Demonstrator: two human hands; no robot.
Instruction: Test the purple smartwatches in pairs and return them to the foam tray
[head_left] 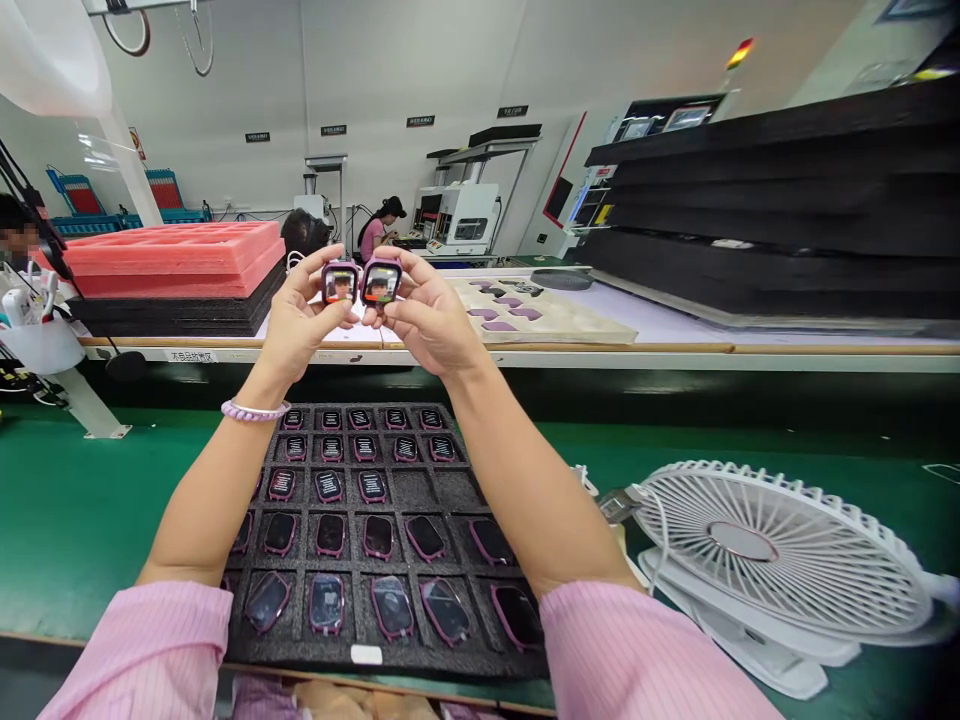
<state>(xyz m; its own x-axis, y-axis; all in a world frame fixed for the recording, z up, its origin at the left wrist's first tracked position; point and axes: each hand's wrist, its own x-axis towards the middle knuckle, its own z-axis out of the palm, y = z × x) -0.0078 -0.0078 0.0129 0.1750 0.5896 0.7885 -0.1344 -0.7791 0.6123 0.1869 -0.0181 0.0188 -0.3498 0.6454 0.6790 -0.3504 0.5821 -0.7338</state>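
My left hand (298, 318) holds up a small pink smartwatch body (340, 283) with a lit screen. My right hand (427, 315) holds a second pink watch body (382, 282) right beside it, screens facing me, the two nearly touching. Both are raised well above a black foam tray (420, 490) on the green bench. The tray's pockets hold several more pink-rimmed watch bodies (328, 486); those at the far rows show lit text, nearer ones are dark. One pocket in the third row is empty.
A white desk fan (780, 555) lies tilted at the right, cable beside it. Behind the bench runs a conveyor with a beige tray (555, 318), pink foam trays (172, 258) at left and black foam stacks (780, 220) at right. A person sits far back.
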